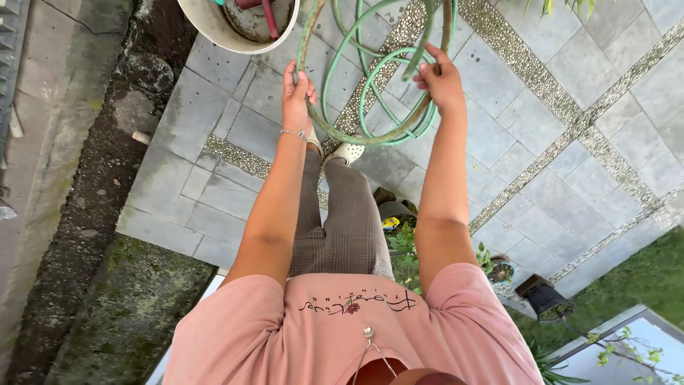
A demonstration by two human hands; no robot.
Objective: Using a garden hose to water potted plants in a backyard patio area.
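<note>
A green garden hose (370,135) hangs in a loop in front of me over grey paving. My left hand (296,96) grips the left side of the loop; a thin bracelet circles that wrist. My right hand (440,80) grips the right side, fingers closed around the hose. More coils of the hose (370,43) lie on the stone tiles beyond my hands. Below the loop are my checked trousers and light shoes (347,152).
A white bucket (206,28) with reddish tools inside stands at the top left. A mossy dirt strip (107,178) borders the tiles on the left. Small potted plants (545,299) and grass (634,278) lie at the right. Pebble bands cross the paving.
</note>
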